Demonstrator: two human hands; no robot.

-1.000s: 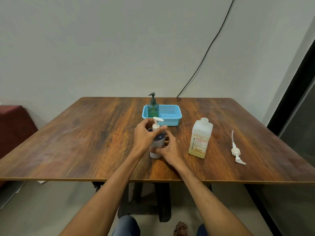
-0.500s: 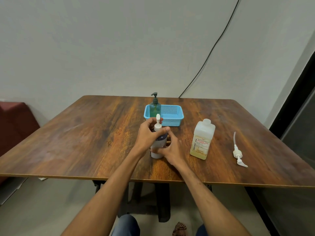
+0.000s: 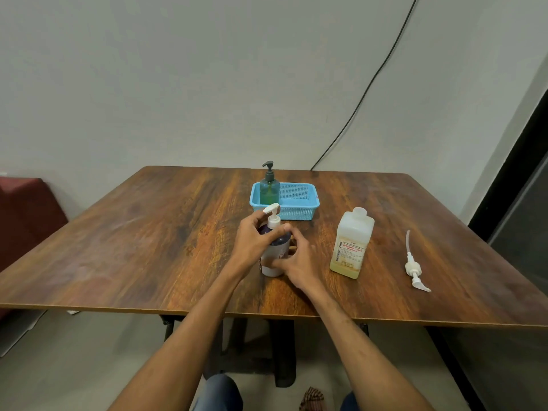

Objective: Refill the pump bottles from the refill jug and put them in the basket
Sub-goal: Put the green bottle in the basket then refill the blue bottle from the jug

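Note:
A dark-and-white pump bottle (image 3: pixel 277 253) stands upright near the middle of the wooden table (image 3: pixel 148 241). My left hand (image 3: pixel 255 241) grips its neck just below the white pump head (image 3: pixel 272 213). My right hand (image 3: pixel 299 262) holds the lower body of the bottle from the right. A green pump bottle (image 3: pixel 269 188) stands in the left end of the blue basket (image 3: pixel 299 203) behind. The refill jug (image 3: pixel 352 244), uncapped with yellow liquid low inside, stands to the right.
A loose white pump with its dip tube (image 3: pixel 413 264) lies on the table at the right. A black cable (image 3: pixel 364 90) runs down the wall behind. A red seat (image 3: pixel 23 215) is at the far left, and my knees show below the table's front edge.
The white pump head has turned under my left hand, its nozzle pointing up-left now. Both hands stay on the bottle, which has not shifted on the table.

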